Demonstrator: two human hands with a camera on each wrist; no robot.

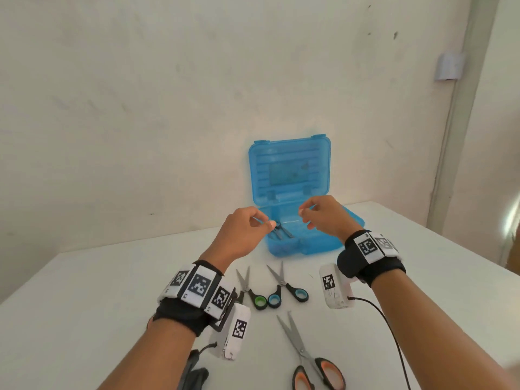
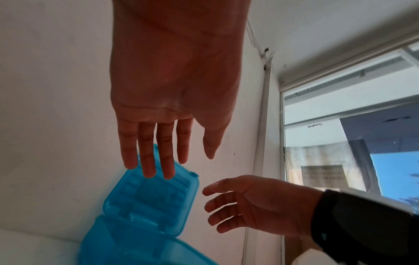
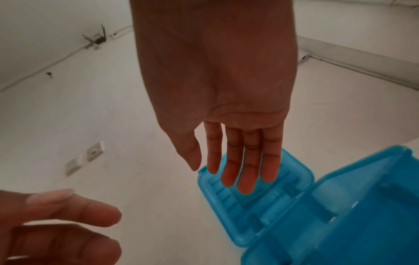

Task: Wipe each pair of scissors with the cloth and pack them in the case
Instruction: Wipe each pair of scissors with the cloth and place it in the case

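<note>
Scissors [image 1: 277, 287] lie on the table [image 1: 84, 291] nearer the person than both hands, blades pointing toward the blue case [image 1: 306, 237]. Left hand [image 1: 242, 232] and right hand [image 1: 323, 215] hover over its open tray, fingers [image 2: 147, 152] relaxed, straight, holding nothing; either must draw back.

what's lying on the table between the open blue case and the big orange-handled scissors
In the head view, two small scissors: green-handled scissors and blue-handled scissors, between the translucent blue plastic case and the large orange-handled scissors.

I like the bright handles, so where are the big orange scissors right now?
In the head view, the orange-handled scissors lie on the white table nearest the person, between the forearms, blades pointing towards the blue case.
</note>
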